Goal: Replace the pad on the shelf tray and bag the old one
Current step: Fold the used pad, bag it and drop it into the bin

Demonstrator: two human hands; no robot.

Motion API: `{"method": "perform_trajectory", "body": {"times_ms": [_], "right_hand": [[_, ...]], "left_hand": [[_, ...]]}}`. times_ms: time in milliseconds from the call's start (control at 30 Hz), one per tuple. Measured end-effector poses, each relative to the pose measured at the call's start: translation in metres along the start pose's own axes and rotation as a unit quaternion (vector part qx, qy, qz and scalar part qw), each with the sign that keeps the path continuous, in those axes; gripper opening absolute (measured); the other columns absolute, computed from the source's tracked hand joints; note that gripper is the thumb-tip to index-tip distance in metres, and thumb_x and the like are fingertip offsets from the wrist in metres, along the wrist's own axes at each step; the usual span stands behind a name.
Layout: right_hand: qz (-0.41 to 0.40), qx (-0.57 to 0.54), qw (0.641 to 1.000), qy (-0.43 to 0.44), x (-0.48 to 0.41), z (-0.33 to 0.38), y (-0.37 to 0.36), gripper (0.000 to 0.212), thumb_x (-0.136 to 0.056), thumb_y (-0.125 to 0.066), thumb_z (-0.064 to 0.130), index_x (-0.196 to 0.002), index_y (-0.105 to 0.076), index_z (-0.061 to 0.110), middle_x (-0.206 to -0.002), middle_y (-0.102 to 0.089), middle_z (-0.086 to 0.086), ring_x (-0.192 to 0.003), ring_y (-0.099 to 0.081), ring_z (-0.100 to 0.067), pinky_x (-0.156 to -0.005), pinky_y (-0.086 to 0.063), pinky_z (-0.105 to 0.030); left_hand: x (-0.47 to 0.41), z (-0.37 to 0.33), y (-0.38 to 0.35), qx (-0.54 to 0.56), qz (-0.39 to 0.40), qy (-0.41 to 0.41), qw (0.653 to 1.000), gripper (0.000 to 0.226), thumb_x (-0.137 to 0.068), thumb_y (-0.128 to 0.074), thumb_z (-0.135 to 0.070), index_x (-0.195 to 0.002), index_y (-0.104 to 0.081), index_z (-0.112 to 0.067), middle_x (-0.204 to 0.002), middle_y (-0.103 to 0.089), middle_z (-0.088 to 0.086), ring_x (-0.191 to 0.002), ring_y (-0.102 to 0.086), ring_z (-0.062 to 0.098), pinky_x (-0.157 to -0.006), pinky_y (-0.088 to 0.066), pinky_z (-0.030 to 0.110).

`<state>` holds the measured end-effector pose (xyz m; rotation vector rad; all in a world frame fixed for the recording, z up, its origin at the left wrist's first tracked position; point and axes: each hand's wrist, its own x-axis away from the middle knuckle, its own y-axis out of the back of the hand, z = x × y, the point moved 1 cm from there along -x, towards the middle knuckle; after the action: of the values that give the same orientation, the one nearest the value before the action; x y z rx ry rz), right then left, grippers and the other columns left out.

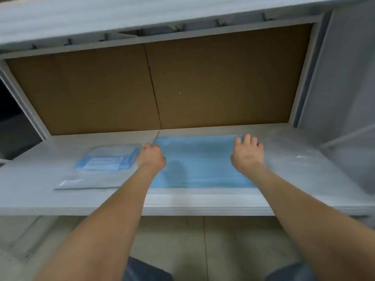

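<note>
A light blue pad lies spread flat on the white shelf tray, right of centre. My left hand is at the pad's far left corner, its fingers curled on that corner. At the far right corner my right hand rests with its fingers laid over the pad's back edge. To the left, apart from the spread pad, lies a clear zip bag with a folded blue pad inside it.
A brown cardboard back panel closes the shelf behind the pad. Another white shelf hangs overhead. Clear plastic sheeting covers the right side. Below the shelf edge there is tiled floor.
</note>
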<state>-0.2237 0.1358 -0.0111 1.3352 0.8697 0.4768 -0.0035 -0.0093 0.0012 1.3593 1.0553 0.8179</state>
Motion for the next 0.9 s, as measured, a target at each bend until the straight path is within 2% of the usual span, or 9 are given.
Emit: {"method": "perform_trajectory", "body": {"times_ms": [67, 133, 267, 367, 500, 633, 700, 900], "right_hand": [[0.06, 0.01, 0.998, -0.004, -0.009, 0.005, -0.015, 0.055, -0.094, -0.048, 0.04, -0.141, -0.03, 0.018, -0.145, -0.027, -0.012, -0.138, -0.023, -0.032, -0.107, -0.027, -0.041], [0.101, -0.002, 0.995, 0.003, -0.019, 0.013, -0.035, 0.063, -0.094, -0.046, 0.048, -0.146, -0.025, 0.018, -0.151, -0.02, -0.012, -0.143, -0.015, -0.034, -0.113, -0.022, -0.044], [0.122, -0.031, 0.992, 0.003, -0.039, 0.035, -0.056, 0.065, -0.092, -0.045, 0.055, -0.144, -0.029, 0.02, -0.149, -0.023, -0.01, -0.138, -0.023, -0.032, -0.111, -0.026, -0.044], [0.148, -0.038, 0.988, 0.016, -0.05, 0.051, -0.068, 0.069, -0.09, -0.043, 0.061, -0.144, -0.03, 0.02, -0.148, -0.024, -0.011, -0.138, -0.022, -0.033, -0.11, -0.027, -0.045], [0.172, -0.037, 0.984, 0.026, -0.06, 0.066, -0.08, 0.071, -0.09, -0.037, 0.065, -0.145, -0.03, 0.021, -0.149, -0.024, -0.011, -0.138, -0.023, -0.034, -0.108, -0.029, -0.045], [0.191, -0.031, 0.981, 0.031, -0.062, 0.078, -0.086, 0.066, -0.092, -0.033, 0.064, -0.143, -0.035, 0.02, -0.144, -0.032, -0.011, -0.132, -0.031, -0.033, -0.102, -0.034, -0.043], [0.194, -0.026, 0.98, 0.03, -0.062, 0.08, -0.088, 0.065, -0.093, -0.032, 0.063, -0.141, -0.037, 0.02, -0.143, -0.034, -0.012, -0.131, -0.032, -0.033, -0.102, -0.034, -0.043], [0.201, -0.015, 0.979, 0.034, -0.063, 0.082, -0.088, 0.064, -0.094, -0.03, 0.062, -0.141, -0.037, 0.018, -0.141, -0.035, -0.012, -0.129, -0.035, -0.035, -0.1, -0.036, -0.043]], "left_hand": [[-0.013, 0.005, -0.008, 0.008, 0.029, 0.043, 0.999, 0.049, -0.092, -0.049, -0.025, -0.136, -0.038, -0.006, -0.136, -0.038, 0.015, -0.13, -0.039, 0.032, -0.099, -0.041, 0.04], [-0.028, 0.011, -0.02, 0.013, 0.049, 0.066, 0.997, 0.053, -0.092, -0.05, -0.027, -0.138, -0.035, -0.006, -0.139, -0.036, 0.015, -0.132, -0.037, 0.032, -0.101, -0.04, 0.041], [-0.055, 0.024, -0.039, 0.04, 0.073, 0.097, 0.992, 0.053, -0.093, -0.048, -0.029, -0.138, -0.033, -0.005, -0.14, -0.035, 0.016, -0.133, -0.037, 0.033, -0.103, -0.038, 0.044], [-0.071, 0.039, -0.052, 0.052, 0.089, 0.123, 0.987, 0.056, -0.095, -0.044, -0.036, -0.139, -0.032, -0.003, -0.142, -0.035, 0.018, -0.132, -0.039, 0.034, -0.103, -0.038, 0.045], [-0.082, 0.052, -0.063, 0.068, 0.101, 0.136, 0.983, 0.054, -0.097, -0.039, -0.04, -0.134, -0.04, -0.001, -0.138, -0.047, 0.017, -0.128, -0.047, 0.033, -0.1, -0.041, 0.042], [-0.089, 0.06, -0.065, 0.065, 0.116, 0.135, 0.982, 0.044, -0.101, -0.031, -0.028, -0.129, -0.051, 0.0, -0.136, -0.053, 0.016, -0.127, -0.048, 0.032, -0.101, -0.041, 0.042], [-0.091, 0.063, -0.066, 0.063, 0.119, 0.14, 0.981, 0.038, -0.1, -0.034, -0.02, -0.127, -0.053, -0.001, -0.132, -0.055, 0.015, -0.124, -0.051, 0.033, -0.098, -0.043, 0.04], [-0.092, 0.068, -0.07, 0.041, 0.092, 0.159, 0.982, 0.033, -0.096, -0.043, -0.017, -0.125, -0.055, -0.004, -0.131, -0.056, 0.017, -0.121, -0.053, 0.033, -0.095, -0.045, 0.041]]}}
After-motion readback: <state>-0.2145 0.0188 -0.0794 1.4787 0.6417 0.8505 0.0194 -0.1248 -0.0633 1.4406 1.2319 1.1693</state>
